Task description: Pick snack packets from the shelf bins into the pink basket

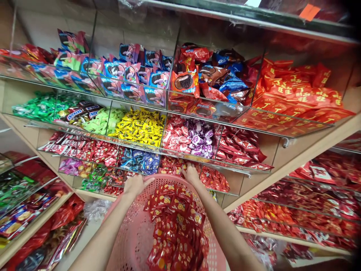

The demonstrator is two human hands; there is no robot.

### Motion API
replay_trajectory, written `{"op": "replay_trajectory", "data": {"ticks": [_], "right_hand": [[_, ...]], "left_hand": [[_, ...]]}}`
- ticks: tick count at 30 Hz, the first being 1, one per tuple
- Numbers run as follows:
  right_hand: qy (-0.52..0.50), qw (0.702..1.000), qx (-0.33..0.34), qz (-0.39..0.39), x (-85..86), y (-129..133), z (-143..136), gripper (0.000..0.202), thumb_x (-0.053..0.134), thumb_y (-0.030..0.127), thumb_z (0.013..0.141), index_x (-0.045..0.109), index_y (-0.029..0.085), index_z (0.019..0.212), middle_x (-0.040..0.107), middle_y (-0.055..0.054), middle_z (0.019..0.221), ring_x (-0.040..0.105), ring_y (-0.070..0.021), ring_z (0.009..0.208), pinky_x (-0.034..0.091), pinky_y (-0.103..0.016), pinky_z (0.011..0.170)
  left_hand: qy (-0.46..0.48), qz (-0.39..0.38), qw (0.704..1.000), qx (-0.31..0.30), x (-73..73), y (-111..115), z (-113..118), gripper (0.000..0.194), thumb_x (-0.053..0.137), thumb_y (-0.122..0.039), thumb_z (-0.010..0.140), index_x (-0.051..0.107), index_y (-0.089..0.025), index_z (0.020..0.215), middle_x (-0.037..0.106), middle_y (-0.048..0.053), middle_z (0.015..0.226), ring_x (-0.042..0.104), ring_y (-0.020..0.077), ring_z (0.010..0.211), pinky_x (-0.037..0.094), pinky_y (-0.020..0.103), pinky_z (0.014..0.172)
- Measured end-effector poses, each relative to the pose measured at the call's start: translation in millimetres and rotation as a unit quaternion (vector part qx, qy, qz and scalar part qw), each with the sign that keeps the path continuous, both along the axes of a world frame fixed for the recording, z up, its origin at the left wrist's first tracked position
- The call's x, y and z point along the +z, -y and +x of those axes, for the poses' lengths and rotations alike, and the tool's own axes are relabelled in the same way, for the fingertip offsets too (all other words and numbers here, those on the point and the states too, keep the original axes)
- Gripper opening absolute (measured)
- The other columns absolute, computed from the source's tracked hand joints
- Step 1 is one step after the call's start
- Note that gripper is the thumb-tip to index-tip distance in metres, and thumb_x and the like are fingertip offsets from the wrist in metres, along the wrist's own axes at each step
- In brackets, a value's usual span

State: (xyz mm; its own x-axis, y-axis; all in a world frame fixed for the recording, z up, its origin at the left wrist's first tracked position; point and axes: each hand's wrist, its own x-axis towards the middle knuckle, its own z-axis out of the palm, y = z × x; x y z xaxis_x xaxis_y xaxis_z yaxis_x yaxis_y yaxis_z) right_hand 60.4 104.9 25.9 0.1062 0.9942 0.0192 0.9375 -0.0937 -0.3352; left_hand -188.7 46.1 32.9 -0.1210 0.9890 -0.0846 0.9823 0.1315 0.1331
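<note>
The basket (132, 241) is at 6 o'clock in the view, partly filled: a heap of red packets (177, 226) lies mostly on its right side, while much of its left side shows bare. In the bin (174, 165) at 12 o'clock, just beyond the rim, more red packets lie; whether they match the heap, I cannot tell. How much is left to move cannot be judged from this.

The basket's open mouth faces up and back toward the person. It looks round, so it has no clear long axis; the heap itself runs roughly from 12 to 6 o'clock.

The left hand (137, 185) grips the rim at 11 o'clock, thumb over it. The right hand (191, 174) is at 1 o'clock, fingers at the bin's edge; its grip is unclear.
</note>
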Motion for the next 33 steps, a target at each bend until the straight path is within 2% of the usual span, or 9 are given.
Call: {"op": "replay_trajectory", "data": {"ticks": [11,16,19,22,24,26,29,31,33], "right_hand": [[0.019,0.999,-0.03,0.013,-18.3,-10.2,-1.5,0.058,0.055,0.032,0.067,0.033,0.012,0.117,0.049,-0.015,0.105,0.048,-0.0242,0.095,0.036,-0.033,0.075],[-0.033,0.996,-0.023,0.081,-8.1,-1.8,2.1,0.055,0.054,0.034,0.065,0.037,0.014,0.114,0.047,-0.013,0.102,0.047,-0.0231,0.089,0.037,-0.032,0.072],[-0.128,0.982,-0.003,0.137,1.8,8.6,7.6,0.048,0.053,0.032,0.065,0.041,0.014,0.109,0.048,-0.008,0.091,0.049,-0.0167,0.072,0.039,-0.03,0.068],[-0.299,0.941,0.0,0.156,10.9,26.3,11.3,0.045,0.054,0.034,0.064,0.043,0.016,0.104,0.048,0.0,0.076,0.045,-0.0109,0.057,0.042,-0.028,0.06],[-0.454,0.881,-0.007,0.134,16.4,43.5,12.9,0.044,0.057,0.036,0.063,0.043,0.018,0.1,0.047,0.003,0.071,0.045,-0.0092,0.055,0.044,-0.026,0.056],[-0.593,0.801,-0.016,0.086,21.1,63.8,15.4,0.039,0.061,0.036,0.062,0.044,0.021,0.093,0.049,0.004,0.071,0.048,-0.0082,0.057,0.047,-0.027,0.06],[-0.695,0.719,-0.03,-0.005,25.1,94.7,22.0,0.032,0.065,0.034,0.06,0.046,0.02,0.082,0.055,0.003,0.077,0.055,-0.0097,0.067,0.048,-0.03,0.07],[-0.703,0.709,-0.047,-0.039,24.8,112.4,27.5,0.03,0.066,0.034,0.06,0.046,0.02,0.078,0.057,0.001,0.081,0.057,-0.0121,0.073,0.049,-0.03,0.07],[-0.677,0.731,-0.061,-0.048,22.3,127.0,32.8,0.031,0.065,0.037,0.061,0.046,0.02,0.078,0.058,0.001,0.08,0.057,-0.0136,0.072,0.05,-0.03,0.064]], "left_hand": [[0.002,0.005,1.0,-0.003,0.3,0.6,-1.2,0.075,0.018,-0.07,0.066,0.062,-0.011,0.083,0.062,0.019,0.086,0.057,0.0292,0.085,0.041,0.037,0.073],[0.004,0.004,1.0,-0.006,-2.3,-1.0,-2.3,0.08,0.015,-0.073,0.064,0.062,-0.011,0.084,0.062,0.02,0.085,0.057,0.0295,0.082,0.041,0.038,0.072],[0.004,0.008,1.0,-0.005,-3.8,-2.8,-3.3,0.083,0.013,-0.075,0.062,0.062,-0.012,0.082,0.062,0.019,0.083,0.058,0.0302,0.08,0.042,0.039,0.069],[-0.003,0.011,1.0,-0.013,-2.1,-3.8,-3.7,0.083,0.011,-0.075,0.061,0.062,-0.012,0.081,0.062,0.019,0.083,0.058,0.0304,0.08,0.042,0.039,0.069],[-0.007,0.01,1.0,-0.021,-0.1,-4.2,-3.8,0.084,0.011,-0.075,0.062,0.062,-0.012,0.081,0.062,0.019,0.083,0.058,0.0306,0.081,0.042,0.039,0.07],[-0.005,0.007,1.0,-0.023,1.4,-4.8,-4.1,0.085,0.01,-0.075,0.061,0.062,-0.012,0.081,0.062,0.019,0.082,0.058,0.0311,0.081,0.042,0.04,0.069],[-0.002,0.003,1.0,-0.019,2.2,-5.8,-4.4,0.085,0.01,-0.076,0.06,0.063,-0.013,0.08,0.062,0.018,0.083,0.057,0.0316,0.08,0.043,0.041,0.069],[-0.004,0.004,1.0,-0.02,2.9,-6.1,-4.3,0.084,0.011,-0.076,0.06,0.063,-0.013,0.079,0.062,0.017,0.083,0.057,0.0311,0.08,0.042,0.04,0.069],[-0.005,0.007,1.0,-0.022,4.2,-5.8,-4.0,0.083,0.012,-0.076,0.061,0.063,-0.013,0.079,0.062,0.017,0.084,0.057,0.0309,0.081,0.042,0.039,0.07]]}}
